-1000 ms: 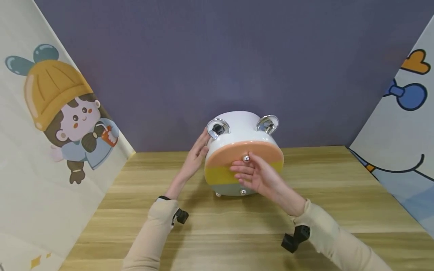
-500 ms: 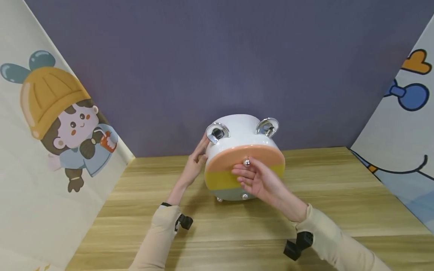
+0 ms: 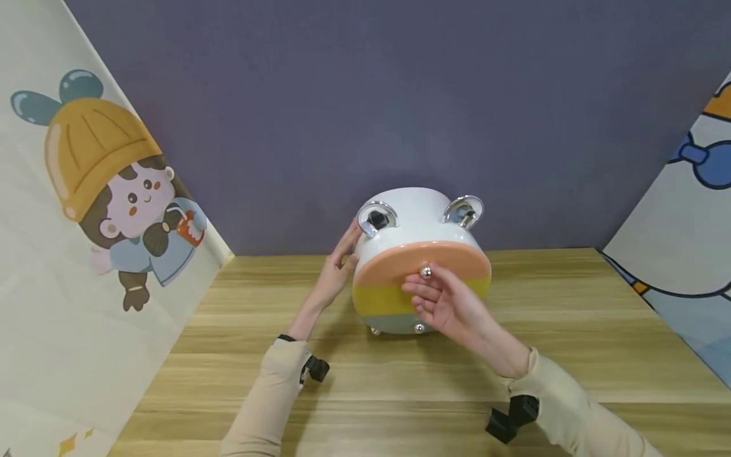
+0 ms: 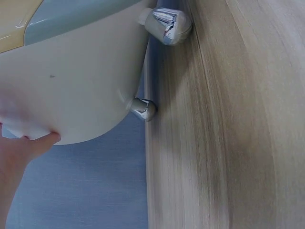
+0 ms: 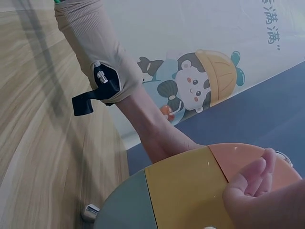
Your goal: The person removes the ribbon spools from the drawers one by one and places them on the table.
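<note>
Two arms (image 3: 265, 400) stretch forward before me: the right hand (image 3: 451, 310), palm inward, pinches a silver knob (image 3: 425, 272); the left hand (image 3: 334, 276), fingers (image 3: 347, 240) extended, touches the striped box (image 3: 411, 212) on the wooden table (image 3: 388, 406).

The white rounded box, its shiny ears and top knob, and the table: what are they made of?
The white rounded box looks like glossy plastic or painted wood; light gleams off it. Its ears and top knob seem polished metal or chrome-coated plastic: they're silvery and mirror-like. The table looks like wood or wood-print, with long streaky grain.
</note>
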A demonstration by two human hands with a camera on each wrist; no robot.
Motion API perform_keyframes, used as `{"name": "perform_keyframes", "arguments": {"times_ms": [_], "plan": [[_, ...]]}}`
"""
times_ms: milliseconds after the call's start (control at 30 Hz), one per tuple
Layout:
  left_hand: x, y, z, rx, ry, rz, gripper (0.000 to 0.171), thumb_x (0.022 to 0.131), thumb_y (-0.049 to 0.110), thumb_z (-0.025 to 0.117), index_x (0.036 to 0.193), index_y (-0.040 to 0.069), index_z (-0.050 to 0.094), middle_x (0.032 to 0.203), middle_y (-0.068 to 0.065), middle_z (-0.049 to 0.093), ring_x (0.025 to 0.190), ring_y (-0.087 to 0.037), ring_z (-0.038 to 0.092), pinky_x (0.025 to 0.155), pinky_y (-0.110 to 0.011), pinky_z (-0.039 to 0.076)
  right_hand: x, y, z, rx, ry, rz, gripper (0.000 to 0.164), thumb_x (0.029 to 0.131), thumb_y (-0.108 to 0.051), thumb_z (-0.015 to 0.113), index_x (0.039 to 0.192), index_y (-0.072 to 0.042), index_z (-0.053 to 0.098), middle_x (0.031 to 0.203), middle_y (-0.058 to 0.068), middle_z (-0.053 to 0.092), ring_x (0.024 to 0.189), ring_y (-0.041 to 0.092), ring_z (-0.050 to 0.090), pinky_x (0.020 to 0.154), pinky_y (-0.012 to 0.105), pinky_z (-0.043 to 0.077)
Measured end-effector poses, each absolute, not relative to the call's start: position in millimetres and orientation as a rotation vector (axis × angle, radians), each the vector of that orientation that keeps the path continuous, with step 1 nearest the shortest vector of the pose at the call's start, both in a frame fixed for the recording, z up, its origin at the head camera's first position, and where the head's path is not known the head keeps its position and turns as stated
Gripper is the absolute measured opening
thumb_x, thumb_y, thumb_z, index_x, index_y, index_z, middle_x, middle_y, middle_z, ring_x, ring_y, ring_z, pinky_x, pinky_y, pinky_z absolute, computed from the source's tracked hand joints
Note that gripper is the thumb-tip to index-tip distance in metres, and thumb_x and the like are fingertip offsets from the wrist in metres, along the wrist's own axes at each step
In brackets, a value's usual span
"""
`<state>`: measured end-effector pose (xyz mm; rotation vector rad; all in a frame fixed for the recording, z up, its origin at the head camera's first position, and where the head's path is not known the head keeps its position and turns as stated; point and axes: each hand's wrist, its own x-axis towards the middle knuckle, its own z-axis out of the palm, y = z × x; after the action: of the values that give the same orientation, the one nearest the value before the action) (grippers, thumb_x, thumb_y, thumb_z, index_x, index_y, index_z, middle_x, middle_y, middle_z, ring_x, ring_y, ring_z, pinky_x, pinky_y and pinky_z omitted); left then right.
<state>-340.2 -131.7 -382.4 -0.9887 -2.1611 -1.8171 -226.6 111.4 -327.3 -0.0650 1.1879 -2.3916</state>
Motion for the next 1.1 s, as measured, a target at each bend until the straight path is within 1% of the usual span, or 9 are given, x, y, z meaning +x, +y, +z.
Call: {"name": "perform_keyframes", "arguments": {"times_ms": [100,267,367,533,600,733,833,900,1100], "plan": [[-350.0,-131.4,-393.0,-0.998,-2.153,-1.785,0.090,0.087,0.070,0.046,0.155,0.013,0.033,0.169,0.004,0.014,0.157,-0.022,0.008,0.124,-0.058,0.017,-225.3,112.5,-327.7,-0.072,1.185,-2.392,0.042,0.108,-0.037,0.038,0.099,-0.009,0.069,0.091,0.001,0.076,0.084,0.009,0.067,0.074,0.019,0.053],[-351.2,-130.4,-392.9,-1.024,-2.125,-1.782,0.091,0.087,0.068,0.045,0.155,0.009,0.033,0.169,0.001,0.014,0.157,-0.022,0.008,0.125,-0.055,0.015,-222.6,113.6,-328.1,-0.093,1.176,-2.392,0.043,0.108,-0.037,0.038,0.099,-0.009,0.069,0.091,0.001,0.076,0.084,0.009,0.068,0.075,0.019,0.053],[-351.1,-130.8,-393.0,-1.024,-2.123,-1.782,0.091,0.087,0.067,0.045,0.154,0.007,0.033,0.169,-0.002,0.014,0.157,-0.023,0.008,0.125,-0.055,0.015,-220.9,113.9,-328.4,-0.098,1.168,-2.392,0.043,0.108,-0.036,0.038,0.098,-0.009,0.069,0.091,0.001,0.076,0.084,0.009,0.069,0.075,0.019,0.054],[-347.0,-131.3,-390.3,-1.012,-2.145,-1.807,0.091,0.090,0.065,0.045,0.155,0.003,0.028,0.169,-0.009,0.010,0.157,-0.030,0.003,0.123,-0.060,0.013,-217.3,114.4,-329.0,-0.108,1.169,-2.385,0.043,0.108,-0.035,0.037,0.098,-0.008,0.069,0.091,0.001,0.076,0.085,0.009,0.069,0.078,0.019,0.055],[-340.3,-131.0,-383.7,-1.018,-2.150,-1.821,0.090,0.092,0.063,0.045,0.155,0.001,0.027,0.168,-0.012,0.008,0.156,-0.033,0.002,0.122,-0.063,0.012,-215.8,114.6,-329.2,-0.117,1.172,-2.385,0.043,0.108,-0.035,0.037,0.098,-0.008,0.069,0.091,0.001,0.076,0.086,0.010,0.069,0.079,0.020,0.055],[-327.4,-130.1,-370.4,-1.017,-2.162,-1.840,0.092,0.091,0.064,0.046,0.154,0.000,0.027,0.168,-0.014,0.008,0.156,-0.035,0.002,0.122,-0.065,0.012,-212.7,115.2,-329.6,-0.131,1.172,-2.384,0.042,0.108,-0.034,0.037,0.099,-0.008,0.068,0.091,0.002,0.075,0.087,0.010,0.069,0.082,0.020,0.056],[-325.0,-129.5,-368.5,-1.011,-2.161,-1.855,0.094,0.090,0.066,0.047,0.154,0.001,0.027,0.168,-0.013,0.009,0.156,-0.034,0.002,0.121,-0.065,0.012,-210.1,116.0,-329.7,-0.134,1.168,-2.384,0.042,0.108,-0.034,0.037,0.098,-0.008,0.068,0.091,0.002,0.075,0.088,0.011,0.070,0.083,0.021,0.056],[-329.8,-129.4,-374.0,-1.000,-2.160,-1.858,0.095,0.089,0.068,0.047,0.155,0.002,0.028,0.169,-0.011,0.009,0.157,-0.033,0.002,0.121,-0.065,0.012,-208.5,116.6,-329.8,-0.138,1.168,-2.384,0.042,0.108,-0.034,0.037,0.098,-0.008,0.068,0.091,0.002,0.075,0.088,0.011,0.070,0.084,0.021,0.056],[-345.9,-131.1,-391.7,-0.950,-2.190,-1.803,0.095,0.086,0.073,0.043,0.156,0.010,0.030,0.169,-0.002,0.011,0.157,-0.025,0.005,0.125,-0.058,0.013,-203.8,118.6,-330.9,-0.162,1.164,-2.372,0.042,0.109,-0.033,0.037,0.099,-0.007,0.068,0.092,0.003,0.075,0.089,0.011,0.070,0.085,0.022,0.057]]}}
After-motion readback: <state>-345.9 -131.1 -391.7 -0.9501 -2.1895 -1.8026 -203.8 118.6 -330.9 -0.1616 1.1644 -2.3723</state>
